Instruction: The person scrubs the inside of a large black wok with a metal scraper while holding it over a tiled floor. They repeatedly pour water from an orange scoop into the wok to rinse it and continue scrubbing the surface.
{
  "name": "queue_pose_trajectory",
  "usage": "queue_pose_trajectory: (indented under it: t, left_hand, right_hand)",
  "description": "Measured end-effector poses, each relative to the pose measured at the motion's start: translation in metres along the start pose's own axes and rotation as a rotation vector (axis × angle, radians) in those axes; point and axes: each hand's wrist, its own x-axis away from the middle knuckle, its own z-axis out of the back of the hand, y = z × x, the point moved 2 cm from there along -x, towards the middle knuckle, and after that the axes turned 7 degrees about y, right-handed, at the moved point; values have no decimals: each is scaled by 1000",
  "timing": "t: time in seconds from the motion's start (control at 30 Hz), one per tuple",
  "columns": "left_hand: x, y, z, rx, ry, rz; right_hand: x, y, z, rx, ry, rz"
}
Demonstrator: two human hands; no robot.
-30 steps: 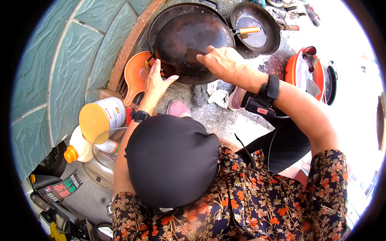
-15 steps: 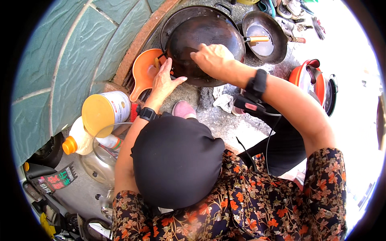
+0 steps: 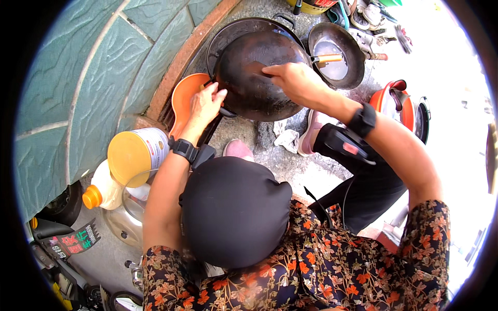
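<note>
While left hand (image 3: 206,103) steadies wok (image 3: 259,78) rim, right hand (image 3: 293,80) seemingly pressing inside

Outdoor home washing spot: concrete ground (image 3: 290,160), tiled wall (image 3: 78,88), pans (image 3: 337,54).

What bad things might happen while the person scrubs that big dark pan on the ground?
The big dark pan is tilted, and only the left hand steadies its rim, so it might slip while the right hand rubs inside. It leans against another pan behind it and sits close to the smaller pan, so a slip might knock them together. The orange scoop lies right beside the rim and might get bumped too.
</note>
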Motion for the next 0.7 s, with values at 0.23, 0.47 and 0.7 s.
queue_pose_trajectory:
  t: [0.23, 0.47, 0.7]
  left_hand:
    - [-121, -19, 3, 61, 81, -114]
    - [-139, 13, -37, 794, -359, 529]
    - [-132, 42, -14, 163, -320, 43]
  right_hand:
    - [64, -59, 112, -705, -215, -945]
    - [97, -39, 119, -1006, 128, -1064]
    - [93, -16, 116, -1185, 310, -1105]
